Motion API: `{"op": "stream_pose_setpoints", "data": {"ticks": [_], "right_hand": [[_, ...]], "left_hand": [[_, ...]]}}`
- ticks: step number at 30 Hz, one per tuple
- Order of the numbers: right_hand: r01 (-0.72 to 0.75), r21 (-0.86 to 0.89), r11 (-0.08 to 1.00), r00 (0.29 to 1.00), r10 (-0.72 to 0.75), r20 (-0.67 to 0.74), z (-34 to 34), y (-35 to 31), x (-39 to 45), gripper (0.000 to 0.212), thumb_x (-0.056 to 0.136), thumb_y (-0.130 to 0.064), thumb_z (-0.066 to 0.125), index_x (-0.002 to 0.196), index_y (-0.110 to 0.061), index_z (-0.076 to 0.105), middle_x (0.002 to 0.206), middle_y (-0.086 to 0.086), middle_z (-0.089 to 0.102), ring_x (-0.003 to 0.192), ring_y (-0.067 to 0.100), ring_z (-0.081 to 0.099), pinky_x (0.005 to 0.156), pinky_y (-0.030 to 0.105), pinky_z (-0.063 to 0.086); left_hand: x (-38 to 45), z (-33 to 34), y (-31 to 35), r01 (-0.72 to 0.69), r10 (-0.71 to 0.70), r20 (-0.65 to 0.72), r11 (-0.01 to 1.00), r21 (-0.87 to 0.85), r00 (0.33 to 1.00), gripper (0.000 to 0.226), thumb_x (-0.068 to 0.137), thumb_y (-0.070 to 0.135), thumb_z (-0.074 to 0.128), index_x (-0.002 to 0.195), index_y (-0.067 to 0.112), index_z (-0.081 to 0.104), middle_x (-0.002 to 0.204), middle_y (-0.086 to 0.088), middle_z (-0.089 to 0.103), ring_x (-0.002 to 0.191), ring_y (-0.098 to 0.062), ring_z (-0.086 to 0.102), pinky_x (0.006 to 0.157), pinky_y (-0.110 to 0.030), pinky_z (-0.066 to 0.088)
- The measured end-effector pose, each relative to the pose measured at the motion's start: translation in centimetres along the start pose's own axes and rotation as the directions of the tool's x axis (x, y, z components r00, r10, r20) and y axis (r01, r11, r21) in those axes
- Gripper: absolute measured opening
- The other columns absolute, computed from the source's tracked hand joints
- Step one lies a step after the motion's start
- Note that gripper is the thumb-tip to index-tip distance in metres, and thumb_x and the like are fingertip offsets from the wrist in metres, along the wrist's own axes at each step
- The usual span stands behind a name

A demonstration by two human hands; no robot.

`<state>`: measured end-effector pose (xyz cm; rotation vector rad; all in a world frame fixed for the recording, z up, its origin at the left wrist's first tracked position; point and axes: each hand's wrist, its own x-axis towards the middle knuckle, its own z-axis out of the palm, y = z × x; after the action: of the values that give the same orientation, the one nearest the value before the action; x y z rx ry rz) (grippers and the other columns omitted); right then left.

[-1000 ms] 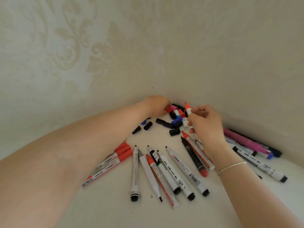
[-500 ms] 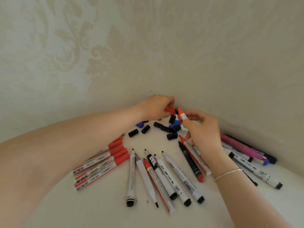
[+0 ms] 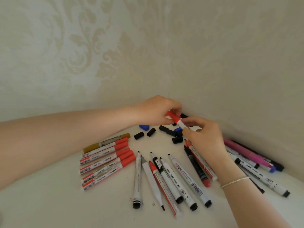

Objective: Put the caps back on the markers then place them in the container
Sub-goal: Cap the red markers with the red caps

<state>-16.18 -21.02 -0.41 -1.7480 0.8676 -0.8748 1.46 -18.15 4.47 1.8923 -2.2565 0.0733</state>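
Left hand point(image 3: 156, 111) pinches smooth red plastic cylindrical cap point(image 3: 172, 117); right hand point(image 3: 205, 137) pinches white tubular marker barrel point(image 3: 183, 124), cap seated.

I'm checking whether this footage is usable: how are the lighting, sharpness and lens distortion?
Head view: soft, even light, only faint shadows and no glare on the white tabletop; wide-angle bending curves the wall edge; the left hand and right hand on the red-capped white marker look slightly soft; small label print is unreadable.

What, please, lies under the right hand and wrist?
Under the right hand run a red-tipped marker and a black marker, both uncapped. Their middles are partly covered by the wrist.
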Motion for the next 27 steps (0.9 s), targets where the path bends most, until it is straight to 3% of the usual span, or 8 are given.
{"op": "stream_pose_setpoints", "data": {"ticks": [2,4,7,9,10,16,23,27], "right_hand": [[0.015,0.027,1.000,1.000,-0.016,0.010,0.1,-0.1,-0.1,0.026,0.079,-0.006,0.064,0.090,-0.029,0.069,0.087,-0.010,0.069,0.059,0.015,0.057,0.048,0.015,0.046],[0.035,0.104,0.994,0.999,-0.036,0.007,0.3,-0.1,0.0,0.027,0.076,-0.004,0.065,0.084,-0.029,0.070,0.086,-0.010,0.070,0.062,0.020,0.056,0.056,0.026,0.050],[0.071,0.171,0.983,0.997,-0.072,0.001,0.5,-0.3,-0.2,0.027,0.074,-0.004,0.067,0.081,-0.029,0.071,0.080,-0.009,0.069,0.063,0.021,0.053,0.061,0.033,0.048],[0.089,0.205,0.975,0.996,-0.093,0.006,0.7,-0.4,-0.4,0.025,0.074,-0.002,0.068,0.083,-0.026,0.071,0.071,-0.008,0.065,0.058,0.018,0.048,0.054,0.028,0.045],[0.099,0.223,0.970,0.995,-0.104,0.008,0.8,-0.5,-0.5,0.023,0.074,-0.002,0.069,0.082,-0.023,0.070,0.067,-0.009,0.063,0.056,0.017,0.046,0.050,0.027,0.043],[0.124,0.211,0.970,0.991,-0.130,0.016,0.9,-1.0,-1.1,0.008,0.073,-0.012,0.074,0.074,-0.017,0.067,0.058,-0.008,0.060,0.043,0.005,0.042,0.043,0.017,0.036],[0.136,0.152,0.979,0.990,-0.138,0.006,1.2,-1.5,-1.5,0.013,0.074,-0.018,0.077,0.071,-0.012,0.067,0.056,0.005,0.059,0.037,0.005,0.032,0.038,0.015,0.029],[0.165,0.108,0.980,0.986,-0.166,0.004,1.5,-1.2,-1.5,0.008,0.078,-0.014,0.073,0.075,-0.014,0.066,0.049,-0.009,0.055,0.039,0.005,0.034,0.038,0.014,0.030]], "left_hand": [[-0.4,-0.5,0.3,0.021,-0.017,0.050,0.997,-0.076,0.999,0.022,0.083,0.019,0.069,0.104,0.013,0.065,0.097,0.003,0.069,0.087,-0.014,0.063,0.080,-0.030,0.050],[-0.7,-1.5,0.4,0.148,-0.113,0.136,0.948,-0.281,0.984,0.020,0.083,0.013,0.070,0.102,0.013,0.066,0.094,0.003,0.068,0.082,-0.013,0.064,0.074,-0.024,0.051],[-1.0,-2.8,0.5,0.400,-0.216,0.347,0.647,-0.649,0.913,0.011,0.087,0.010,0.065,0.098,0.011,0.065,0.086,0.001,0.067,0.064,-0.009,0.061,0.056,-0.019,0.047],[-1.1,-2.9,1.0,0.494,-0.236,0.435,0.431,-0.755,0.869,0.008,0.091,0.013,0.059,0.094,0.009,0.065,0.084,-0.002,0.068,0.060,-0.008,0.061,0.051,-0.016,0.047],[-1.2,-2.7,1.2,0.514,-0.247,0.451,0.388,-0.765,0.858,0.011,0.094,0.015,0.056,0.093,0.009,0.065,0.082,-0.003,0.070,0.060,-0.008,0.063,0.052,-0.016,0.049],[-2.4,-2.1,2.2,0.546,-0.280,0.471,0.359,-0.757,0.837,0.017,0.096,0.016,0.054,0.084,0.010,0.065,0.070,-0.001,0.068,0.052,-0.005,0.060,0.058,-0.018,0.055],[-3.5,-1.9,3.1,0.537,-0.334,0.443,0.284,-0.794,0.832,0.014,0.097,0.009,0.051,0.085,0.006,0.058,0.074,-0.005,0.060,0.045,-0.002,0.053,0.063,-0.022,0.058],[-3.3,-1.8,3.0,0.523,-0.345,0.434,0.227,-0.821,0.832,0.005,0.096,0.007,0.052,0.091,0.009,0.052,0.075,-0.005,0.060,0.053,-0.007,0.056,0.072,-0.028,0.060]]}}
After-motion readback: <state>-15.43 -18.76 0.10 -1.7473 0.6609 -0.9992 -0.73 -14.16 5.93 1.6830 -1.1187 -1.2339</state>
